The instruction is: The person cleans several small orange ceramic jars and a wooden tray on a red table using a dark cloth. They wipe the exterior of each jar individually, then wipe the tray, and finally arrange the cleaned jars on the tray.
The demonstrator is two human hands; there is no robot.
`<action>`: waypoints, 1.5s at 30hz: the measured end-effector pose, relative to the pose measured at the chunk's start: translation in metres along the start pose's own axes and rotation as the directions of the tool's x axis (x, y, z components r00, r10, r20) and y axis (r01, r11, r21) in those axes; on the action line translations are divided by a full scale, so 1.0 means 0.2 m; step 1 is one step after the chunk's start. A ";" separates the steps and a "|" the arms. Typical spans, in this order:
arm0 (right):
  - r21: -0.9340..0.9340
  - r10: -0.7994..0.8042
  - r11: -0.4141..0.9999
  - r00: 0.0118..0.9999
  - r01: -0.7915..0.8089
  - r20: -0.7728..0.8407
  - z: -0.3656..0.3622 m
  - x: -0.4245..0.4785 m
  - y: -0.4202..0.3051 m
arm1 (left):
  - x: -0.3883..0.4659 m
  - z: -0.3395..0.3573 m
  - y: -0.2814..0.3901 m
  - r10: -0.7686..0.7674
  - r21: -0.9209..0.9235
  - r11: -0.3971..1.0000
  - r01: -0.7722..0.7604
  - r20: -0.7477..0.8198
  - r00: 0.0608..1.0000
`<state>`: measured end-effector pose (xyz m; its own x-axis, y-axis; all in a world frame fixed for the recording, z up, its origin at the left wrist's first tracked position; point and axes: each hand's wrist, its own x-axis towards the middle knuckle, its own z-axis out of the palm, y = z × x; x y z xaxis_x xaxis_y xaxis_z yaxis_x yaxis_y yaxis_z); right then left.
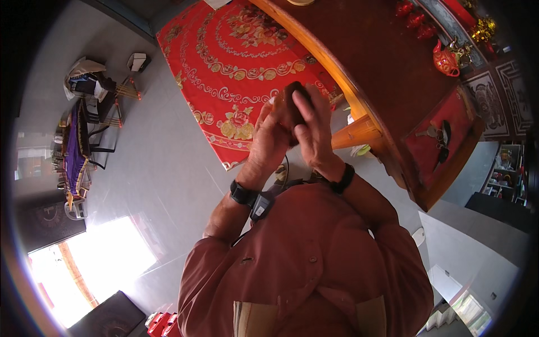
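Observation:
Both my hands meet in front of my chest, fingers pointing away from me, around dark brown crescent-shaped pieces (295, 110), whose exact kind and number I cannot tell. My left hand (271, 135) cups the near left side of them. My right hand (313, 126) lies along their right side, its fingers over the dark surface. Beyond and below the hands spreads a red floral rug (236, 88) with gold and pink roses. Each wrist wears a black band, and a small dark device hangs by the left one.
A wooden altar-like table (404, 84) stands at right, holding a red teapot-shaped ornament (445, 60) and keys (442, 141) on a red cloth. A wooden table leg (358, 134) juts near my right hand. Chairs with purple cloth (76, 147) stand at far left, above a bright doorway.

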<state>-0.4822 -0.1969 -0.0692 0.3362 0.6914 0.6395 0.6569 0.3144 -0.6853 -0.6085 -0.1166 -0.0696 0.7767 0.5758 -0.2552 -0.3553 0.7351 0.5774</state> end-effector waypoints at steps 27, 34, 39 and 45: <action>0.676 0.822 -0.116 0.312 -0.728 0.477 -0.12 0.07 0.03 | -0.05 0.01 0.00 0.204 0.902 0.129 -0.412 0.383 0.901; 0.644 0.772 -0.196 0.289 -0.739 0.566 -0.12 0.07 0.04 | -0.04 -0.06 -0.05 0.271 0.894 0.100 -0.438 0.399 0.876; 0.629 0.796 -0.169 0.271 -0.759 0.541 -0.12 0.07 0.05 | -0.06 -0.01 -0.01 0.241 0.895 -0.039 -0.445 0.440 0.865; 0.664 0.805 -0.160 0.293 -0.730 0.516 -0.13 0.09 0.01 | -0.08 0.04 0.06 0.216 0.845 -0.326 -0.424 0.503 0.837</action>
<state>-0.4569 -0.1997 -0.0502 0.2789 0.7915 -0.5438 -0.7986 -0.1234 -0.5891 -0.6206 -0.1194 -0.0523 0.8349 0.4606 0.3012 0.2261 -0.7861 0.5753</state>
